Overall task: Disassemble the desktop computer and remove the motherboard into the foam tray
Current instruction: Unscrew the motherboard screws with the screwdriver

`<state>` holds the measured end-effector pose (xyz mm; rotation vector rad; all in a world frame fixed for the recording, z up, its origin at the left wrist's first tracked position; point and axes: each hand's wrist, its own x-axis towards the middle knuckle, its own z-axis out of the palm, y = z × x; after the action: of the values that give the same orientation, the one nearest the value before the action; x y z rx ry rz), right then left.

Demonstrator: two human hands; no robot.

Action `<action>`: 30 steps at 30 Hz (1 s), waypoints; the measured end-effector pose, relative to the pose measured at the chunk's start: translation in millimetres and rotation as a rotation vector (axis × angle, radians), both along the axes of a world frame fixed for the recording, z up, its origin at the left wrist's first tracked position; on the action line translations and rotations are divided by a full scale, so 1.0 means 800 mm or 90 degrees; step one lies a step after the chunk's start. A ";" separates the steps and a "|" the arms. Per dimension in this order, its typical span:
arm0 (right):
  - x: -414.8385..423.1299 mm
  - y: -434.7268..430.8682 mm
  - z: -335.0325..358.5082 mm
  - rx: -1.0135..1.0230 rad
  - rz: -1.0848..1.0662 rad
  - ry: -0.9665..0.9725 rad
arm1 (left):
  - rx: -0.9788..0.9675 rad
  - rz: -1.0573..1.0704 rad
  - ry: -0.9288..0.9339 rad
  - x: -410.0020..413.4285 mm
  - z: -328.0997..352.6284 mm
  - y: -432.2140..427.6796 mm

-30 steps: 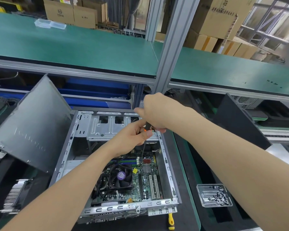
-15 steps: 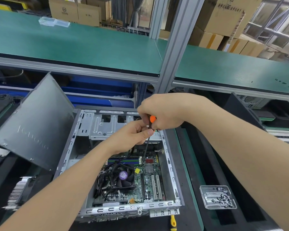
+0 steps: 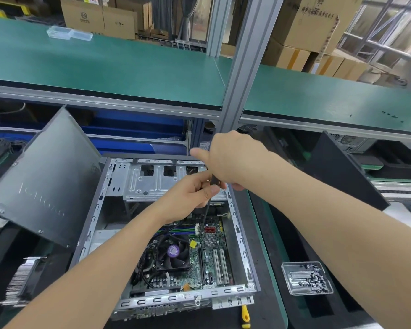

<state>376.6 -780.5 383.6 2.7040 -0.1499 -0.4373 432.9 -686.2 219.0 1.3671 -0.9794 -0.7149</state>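
right hand (image 3: 233,160) and left hand (image 3: 190,193) gripped the screwdriver (image 3: 205,214)

the right was clenched round its handle; the left pinched the shaft, which ran down into the computer case (image 3: 238,230). the motherboard (image 3: 209,257) lay inside the case, towards its near right. the foam tray (image 3: 285,243) sat just right of the case, a clear dish of screws (image 3: 306,279) on it.

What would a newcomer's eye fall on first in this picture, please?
At the centre, the left hand and right hand grip a screwdriver whose shaft points down into the open computer case, towards the motherboard. A grey side panel leans at the left, and a clear tray of screws sits at the right.
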 end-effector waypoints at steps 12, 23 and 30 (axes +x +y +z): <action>0.013 -0.030 0.007 0.142 0.133 0.038 | -0.029 -0.009 0.011 0.013 0.004 0.006; 0.006 -0.032 0.005 0.145 0.175 0.070 | -0.018 -0.006 0.009 0.012 0.003 0.002; -0.001 -0.022 -0.002 0.127 -0.005 -0.211 | 0.004 0.000 -0.046 0.016 0.002 0.001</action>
<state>375.7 -797.9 382.3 2.9546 -0.2189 -0.0011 445.9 -685.2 220.4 1.4058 -1.0356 -0.6726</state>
